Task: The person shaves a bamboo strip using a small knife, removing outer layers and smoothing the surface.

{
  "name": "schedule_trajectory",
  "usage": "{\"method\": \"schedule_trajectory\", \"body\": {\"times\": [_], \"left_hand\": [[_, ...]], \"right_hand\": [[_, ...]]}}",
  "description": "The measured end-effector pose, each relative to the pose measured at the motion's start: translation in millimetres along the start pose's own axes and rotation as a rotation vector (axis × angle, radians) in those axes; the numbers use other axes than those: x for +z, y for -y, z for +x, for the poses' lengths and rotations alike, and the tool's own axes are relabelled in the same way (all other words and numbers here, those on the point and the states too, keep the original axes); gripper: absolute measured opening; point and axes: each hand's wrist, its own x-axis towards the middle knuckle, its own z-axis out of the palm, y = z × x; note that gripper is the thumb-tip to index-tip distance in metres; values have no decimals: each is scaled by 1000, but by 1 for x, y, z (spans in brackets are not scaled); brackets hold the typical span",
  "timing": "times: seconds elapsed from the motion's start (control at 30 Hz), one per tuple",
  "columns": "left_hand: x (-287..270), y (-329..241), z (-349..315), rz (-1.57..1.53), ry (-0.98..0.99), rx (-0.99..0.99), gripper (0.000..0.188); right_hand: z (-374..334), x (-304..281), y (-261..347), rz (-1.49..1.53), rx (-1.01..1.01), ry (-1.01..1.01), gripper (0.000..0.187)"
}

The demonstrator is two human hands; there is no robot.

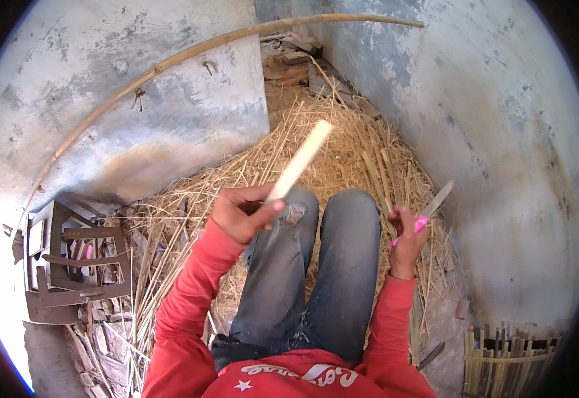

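Observation:
A pale, flat strip of wood or bamboo (306,154) is pinched near its lower end by my left hand (243,212), above my left knee. It slants up and to the right. To the right of my right knee, my right hand (405,239) grips a knife with a pink handle (421,223); its blade points up and right, away from the strip. Below both hands, my legs in grey jeans (342,245) are bent, with a worn patch on the left knee.
Straw-like shavings (342,146) cover the floor ahead. A long bamboo pole (170,61) curves before the walls. At left stands a broken brown frame (80,259) among debris. A bundle of upright sticks (508,365) sits at lower right. Bricks (296,56) lie in the far corner.

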Motion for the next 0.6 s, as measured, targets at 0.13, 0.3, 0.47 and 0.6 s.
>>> {"method": "schedule_trajectory", "body": {"times": [0.13, 0.3, 0.47, 0.6], "left_hand": [[53, -23, -38, 69, 99, -43, 35], [77, 2, -85, 270, 156, 48, 39], [49, 40, -121, 206, 361, -132, 41], [32, 57, -142, 108, 306, -283, 31]], "right_hand": [[-56, 44, 98, -22, -93, 322, 15], [-87, 49, 101, 27, -229, 428, 32], [-40, -1, 105, -124, -232, 37, 27], [-21, -21, 106, -379, -21, 109, 28]]}}
